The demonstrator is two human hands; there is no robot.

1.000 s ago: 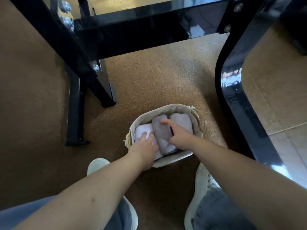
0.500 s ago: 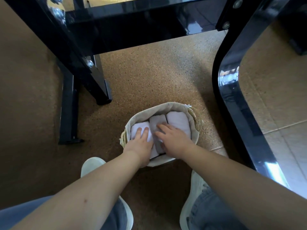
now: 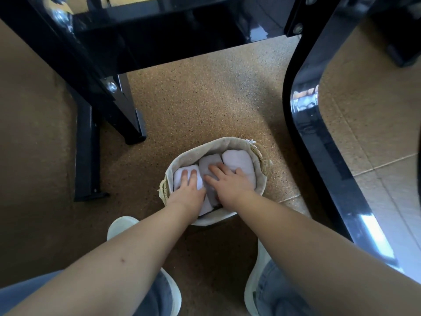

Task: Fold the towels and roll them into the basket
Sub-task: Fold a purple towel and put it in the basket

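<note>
no readable text, labels, brands or numbers anywhere in view.

We see a brown speckled floor (image 3: 205,99). On it sit our basket (image 3: 205,145), white shoes (image 3: 119,225) and black table legs (image 3: 131,119).

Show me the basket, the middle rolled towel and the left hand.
basket (image 3: 205,147): head view, far fabric rim.
middle rolled towel (image 3: 208,161): head view, its far end.
left hand (image 3: 188,190): head view, back of hand.
</note>
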